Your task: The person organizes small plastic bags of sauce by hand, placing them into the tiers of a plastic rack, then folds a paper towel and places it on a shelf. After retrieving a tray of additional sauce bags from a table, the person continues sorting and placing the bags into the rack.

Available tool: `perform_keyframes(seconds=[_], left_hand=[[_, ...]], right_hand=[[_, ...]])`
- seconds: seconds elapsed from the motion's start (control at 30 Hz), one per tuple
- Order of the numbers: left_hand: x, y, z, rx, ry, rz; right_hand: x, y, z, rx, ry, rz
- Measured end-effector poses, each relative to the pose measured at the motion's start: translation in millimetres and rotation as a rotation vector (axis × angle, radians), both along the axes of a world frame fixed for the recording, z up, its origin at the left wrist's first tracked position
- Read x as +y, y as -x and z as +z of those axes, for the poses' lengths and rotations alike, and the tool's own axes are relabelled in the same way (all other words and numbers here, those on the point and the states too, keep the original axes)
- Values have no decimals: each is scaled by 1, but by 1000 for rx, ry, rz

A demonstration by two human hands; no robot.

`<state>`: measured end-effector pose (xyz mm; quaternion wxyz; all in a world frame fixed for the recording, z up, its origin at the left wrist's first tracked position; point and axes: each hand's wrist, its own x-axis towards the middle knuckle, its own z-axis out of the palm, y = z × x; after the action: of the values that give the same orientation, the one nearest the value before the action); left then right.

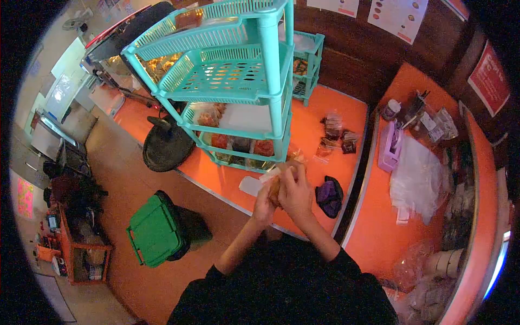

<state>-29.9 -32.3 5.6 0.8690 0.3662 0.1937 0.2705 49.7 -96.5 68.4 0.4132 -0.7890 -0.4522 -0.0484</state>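
One small brown bag (275,190) is between the person's hands, above the near part of the orange counter (338,108), close to the teal rack (275,78). Left hand (263,207) cups its side, fingers curled in. Right hand (297,190) is over the top, fingers bent and pinching it; exact fingertip contact is blurred, can't tell. White paper (249,186) sits left of the bag, purple pouch (328,197) right, dark packets (332,128) farther back. Handling, as a judgement: light, soft, film likely a bit slippery, contents may crush. Best grip: pinch the upper edge, support the body loosely from below.
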Motion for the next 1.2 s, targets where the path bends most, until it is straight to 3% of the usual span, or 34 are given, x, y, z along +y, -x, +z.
perform_keyframes(seconds=[0.03,0.1,0.23,0.3,0.33,0.4,0.53,0.6,0.7,0.93,0.97,1.03,1.17,1.2], left_hand=[[3,0,-4,-2,1,2],[8,1,-8,-26,-55,-75],[10,8,-2,40,-14,-54],[13,8,3,-73,-17,-46],[16,8,7,-72,-18,-42],[24,9,13,-44,-308,97],[27,19,15,73,-470,173],[27,22,16,140,-468,103],[17,24,11,148,-354,141],[2,17,28,11,-176,192],[4,19,27,10,-177,191],[9,24,21,214,-482,35],[10,20,12,209,-345,124],[13,21,14,209,-353,127]], right_hand=[[0,-5,1,-2,1,2],[-1,-19,2,-259,-92,217],[-4,-29,0,-123,-174,279],[-8,-41,0,95,-242,521],[-13,-46,-4,96,-242,526],[-20,-50,-10,763,-339,839],[-14,-35,2,818,-282,698],[6,-22,8,480,-356,619],[20,-10,5,288,-386,441],[15,-2,13,204,-301,327],[16,-2,10,203,-302,326],[20,-1,3,174,-379,294],[18,1,6,158,-307,249],[18,0,16,68,-315,108]])
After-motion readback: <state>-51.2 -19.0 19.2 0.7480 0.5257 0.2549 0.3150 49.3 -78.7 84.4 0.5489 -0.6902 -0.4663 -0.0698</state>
